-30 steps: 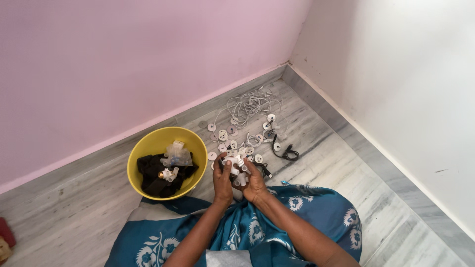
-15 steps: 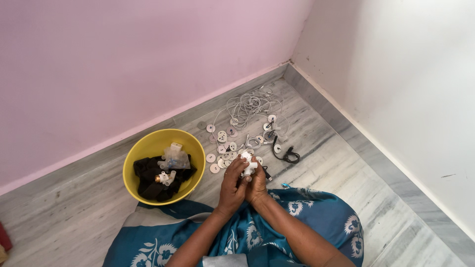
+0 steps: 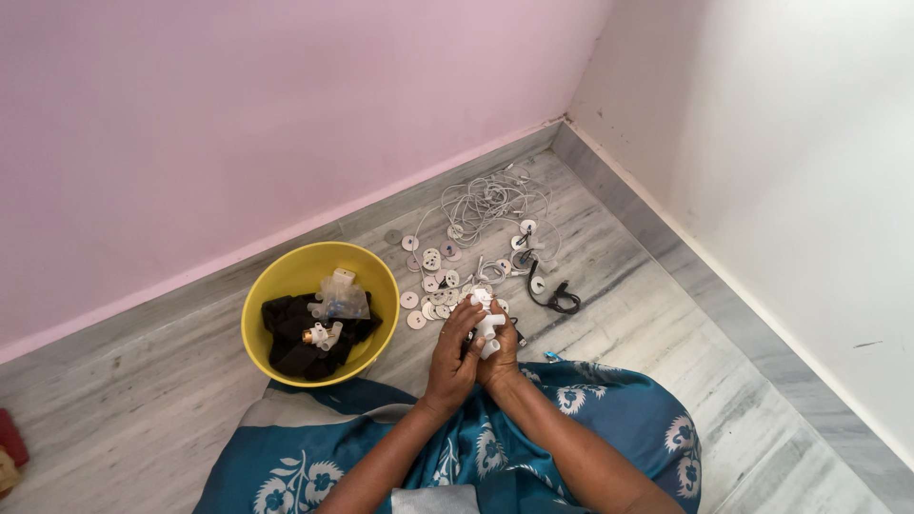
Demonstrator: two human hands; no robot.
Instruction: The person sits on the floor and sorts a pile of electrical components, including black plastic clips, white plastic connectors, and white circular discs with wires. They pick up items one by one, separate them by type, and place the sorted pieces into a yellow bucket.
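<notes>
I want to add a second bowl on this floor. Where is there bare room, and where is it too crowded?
Bare grey floor lies right of the black cable, toward the white wall. Another free patch lies left of the yellow bowl, below the pink wall. It is crowded between the bowl and the white cords, where round white discs lie before both hands.

Both forearms reach forward, the left hand (image 3: 453, 354) and right hand (image 3: 499, 350) pressed together, fingers curled.
</notes>
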